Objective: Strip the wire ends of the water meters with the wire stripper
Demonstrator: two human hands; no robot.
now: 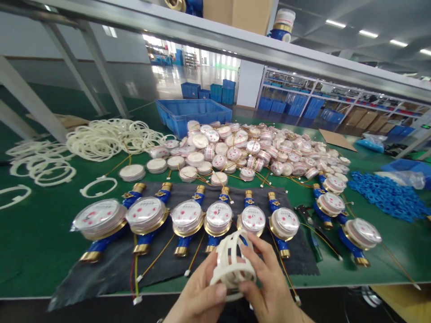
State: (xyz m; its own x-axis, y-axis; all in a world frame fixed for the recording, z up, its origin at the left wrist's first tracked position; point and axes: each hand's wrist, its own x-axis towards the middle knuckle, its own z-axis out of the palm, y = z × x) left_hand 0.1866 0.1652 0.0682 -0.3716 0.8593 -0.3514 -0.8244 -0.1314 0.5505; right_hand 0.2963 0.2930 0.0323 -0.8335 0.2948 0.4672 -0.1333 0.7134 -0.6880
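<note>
A white slotted plastic cage (233, 269) is held at the front edge of the table, tilted, between both hands. My left hand (204, 291) grips its left side, thumb at the front. My right hand (266, 280) has its fingers around the right side and top. Just behind the hands, a row of blue and brass water meters with round white dials, one of them a meter (218, 217), lies on a dark cloth (111, 264). Thin wires with white plugs trail from several of them.
Behind the row lies a heap of round dial units (232, 152). White rings (97, 139) are piled at the left. A blue bin (195, 112) stands behind. At the right are more meters (362, 233), pliers (313, 237) and small blue parts (390, 195). A shelf (215, 38) crosses above.
</note>
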